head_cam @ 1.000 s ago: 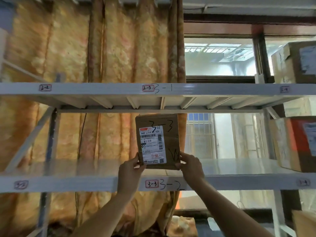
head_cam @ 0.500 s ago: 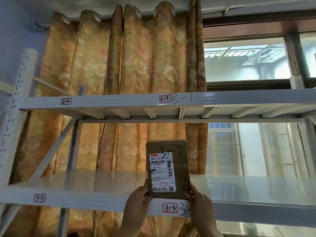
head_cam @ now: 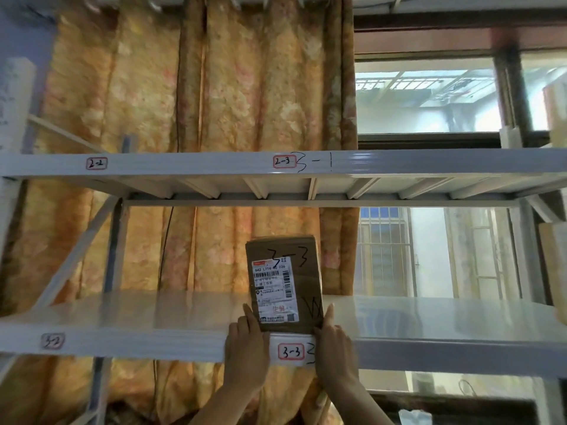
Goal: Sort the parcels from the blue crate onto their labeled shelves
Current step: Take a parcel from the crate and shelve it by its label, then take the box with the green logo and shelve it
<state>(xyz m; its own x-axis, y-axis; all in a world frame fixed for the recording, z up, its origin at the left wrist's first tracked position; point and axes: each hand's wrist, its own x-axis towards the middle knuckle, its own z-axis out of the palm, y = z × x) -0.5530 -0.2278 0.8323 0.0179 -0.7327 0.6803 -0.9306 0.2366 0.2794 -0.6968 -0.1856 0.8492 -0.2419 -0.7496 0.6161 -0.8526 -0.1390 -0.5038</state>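
Since the thumbs came off its face: the brown cardboard parcel point(head_cam: 283, 280) marked 3-3 now stands upright at the front edge of the white metal shelf board point(head_cam: 122, 320).
Red-framed 3-3 tag point(head_cam: 291, 351): directly below the parcel, so this placement looks nearly done.
Left hand point(head_cam: 247, 348): straight fingers pressed to the parcel's lower left side, not wrapped round it.
Right hand point(head_cam: 334, 348): mirrors this on the lower right side.

Parcel marked "3-3" standing on the shelf tagged 3-3.

The brown cardboard parcel point(head_cam: 283, 283) stands upright on its short end at the front edge of the lower white metal shelf point(head_cam: 122, 320), directly above the red-bordered "3-3" tag point(head_cam: 291, 351). Its front carries a white barcoded shipping label with "3-3" handwritten in black above it. The left hand point(head_cam: 245, 342) and right hand point(head_cam: 333, 342) press its lower sides with straight fingers.
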